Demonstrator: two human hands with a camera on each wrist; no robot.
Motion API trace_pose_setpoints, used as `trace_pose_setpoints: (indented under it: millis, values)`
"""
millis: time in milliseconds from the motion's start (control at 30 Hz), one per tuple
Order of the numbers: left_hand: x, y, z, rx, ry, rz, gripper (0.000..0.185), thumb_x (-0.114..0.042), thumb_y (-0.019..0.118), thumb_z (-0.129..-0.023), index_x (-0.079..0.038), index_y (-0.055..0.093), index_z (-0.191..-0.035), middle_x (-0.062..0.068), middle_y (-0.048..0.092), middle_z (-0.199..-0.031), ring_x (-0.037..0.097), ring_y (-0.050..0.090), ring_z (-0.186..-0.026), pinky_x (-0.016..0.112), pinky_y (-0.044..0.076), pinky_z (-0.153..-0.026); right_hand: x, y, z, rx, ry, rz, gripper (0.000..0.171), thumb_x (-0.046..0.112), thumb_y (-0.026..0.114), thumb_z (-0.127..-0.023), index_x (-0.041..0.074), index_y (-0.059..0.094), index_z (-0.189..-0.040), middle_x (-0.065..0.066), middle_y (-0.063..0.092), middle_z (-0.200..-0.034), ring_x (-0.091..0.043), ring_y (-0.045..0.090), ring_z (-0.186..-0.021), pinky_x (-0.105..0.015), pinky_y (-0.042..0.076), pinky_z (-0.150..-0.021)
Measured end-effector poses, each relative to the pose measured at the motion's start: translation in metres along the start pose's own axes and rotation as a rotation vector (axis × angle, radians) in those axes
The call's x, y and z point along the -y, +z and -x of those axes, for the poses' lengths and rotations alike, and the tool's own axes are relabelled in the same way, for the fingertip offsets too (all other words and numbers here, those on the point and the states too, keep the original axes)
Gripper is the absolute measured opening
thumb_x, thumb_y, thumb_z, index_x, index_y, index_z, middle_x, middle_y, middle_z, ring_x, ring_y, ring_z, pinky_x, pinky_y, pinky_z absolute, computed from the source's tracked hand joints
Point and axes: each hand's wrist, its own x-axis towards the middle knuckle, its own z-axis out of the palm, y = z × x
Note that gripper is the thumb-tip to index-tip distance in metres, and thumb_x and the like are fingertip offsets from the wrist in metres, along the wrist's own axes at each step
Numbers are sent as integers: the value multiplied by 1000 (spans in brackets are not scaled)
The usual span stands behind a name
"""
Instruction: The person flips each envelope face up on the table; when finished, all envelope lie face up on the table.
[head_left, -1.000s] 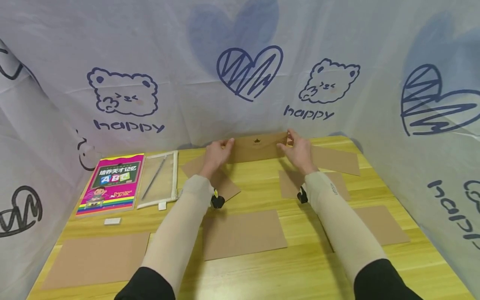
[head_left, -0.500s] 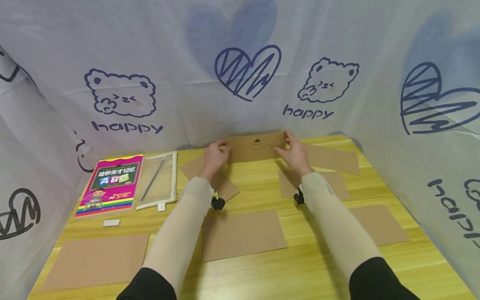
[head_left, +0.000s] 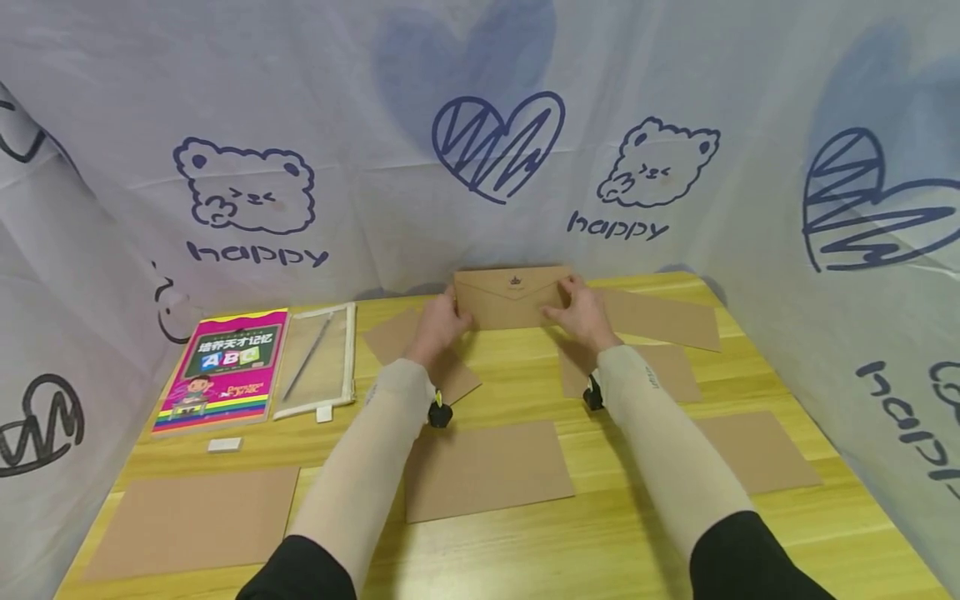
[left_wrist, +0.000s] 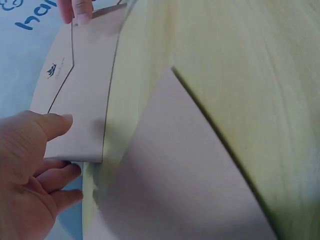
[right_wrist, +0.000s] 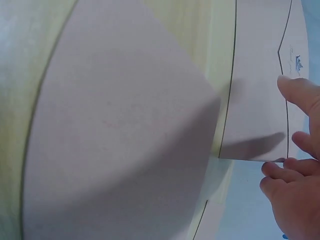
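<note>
Brown kraft paper envelope (head_left: 512, 297) is standing up on its long edge at the far side of the wooden table (head_left: 600, 542), right up against the printed cloth backdrop (head_left: 480, 125). The left hand (head_left: 441, 321) pinches its left end, thumb on the front face and the other fingers curled round behind, which the left wrist view shows pretty clearly. The right hand (head_left: 576, 310) does the same on the right end, thumb lying on the front and fingers tucked behind the edge. So both hands are closed on the envelope, not spread.

Around it there are plain brown cardboard sheets (head_left: 487, 468) lying flat all over the table: one under each forearm, one just behind the right hand, a couple down near the front edge. Nothing sits between the hands and the envelope. Off to the left there's a pink ABC book (head_left: 221, 367), a clear zip pouch (head_left: 318, 358) with a pen-like stick in it, and a small white eraser (head_left: 225, 444).

The envelope itself shows its back, with a pointed flap closed down and a tiny dark crown logo near the flap tip. It looks clean and uncreased.
</note>
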Motion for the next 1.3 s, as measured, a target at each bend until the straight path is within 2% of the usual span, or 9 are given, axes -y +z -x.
trace_pose_setpoints:
  millis: [100,233,467,700,933,1033,1100,1200,1300]
  values:
    - [0,3,0,28,-33,-26,79,-20,69,-101,9,27,-161,31,67,-128,32,68,-99,43,59,-95,-1,3,0,29,-5,5,77,24,78,-96,-1,41,-159,-24,14,-175,-50,20,-160,-59,21,-131]
    - [-3,5,0,74,-91,-49,72,-27,71,-101,11,39,-152,32,62,-135,37,65,-116,47,58,-103,-3,8,0,65,-10,16,77,21,78,-94,-3,43,-157,-27,11,-175,-51,19,-159,-59,23,-130]
    - [-7,4,5,143,-113,-142,78,-35,74,-99,11,40,-152,30,66,-128,29,63,-100,42,60,-92,-5,13,-3,100,-5,55,74,22,76,-95,-6,45,-155,-30,17,-172,-52,26,-157,-58,25,-130]
    - [-8,5,10,170,-86,-232,59,-34,73,-101,9,52,-137,16,67,-96,22,62,-79,31,57,-69,-8,17,-2,133,5,61,70,28,72,-99,-4,45,-156,-30,18,-172,-51,27,-156,-59,25,-130]
    - [-6,7,9,170,-36,-323,59,-36,71,-102,8,55,-138,13,67,-86,20,61,-73,29,55,-64,-9,19,-4,155,-32,100,63,27,69,-102,-4,49,-153,-31,25,-170,-51,32,-154,-58,27,-129]
    - [-4,7,9,183,-16,-357,45,-37,70,-103,4,65,-121,9,65,-80,18,60,-69,28,53,-61,-9,20,-5,191,-40,131,61,27,66,-104,-3,49,-154,-31,26,-169,-51,30,-155,-58,26,-130]
    - [-4,7,9,191,-5,-377,37,-38,70,-103,-2,67,-99,6,62,-75,17,58,-66,27,51,-59,-8,19,-5,212,-42,150,60,27,65,-105,-3,48,-154,-32,27,-169,-51,28,-156,-58,25,-130]
    - [-4,7,9,194,20,-401,40,-38,69,-103,-9,61,-77,3,58,-69,16,55,-64,27,49,-59,-8,18,-5,230,-46,167,60,27,64,-105,-3,48,-154,-32,30,-167,-50,29,-156,-58,25,-130]
    - [-4,7,8,201,41,-420,44,-38,68,-104,-12,57,-71,3,57,-68,15,54,-64,28,49,-62,-9,18,-5,247,-55,186,59,28,63,-106,-4,48,-154,-31,39,-163,-49,36,-153,-57,30,-129]
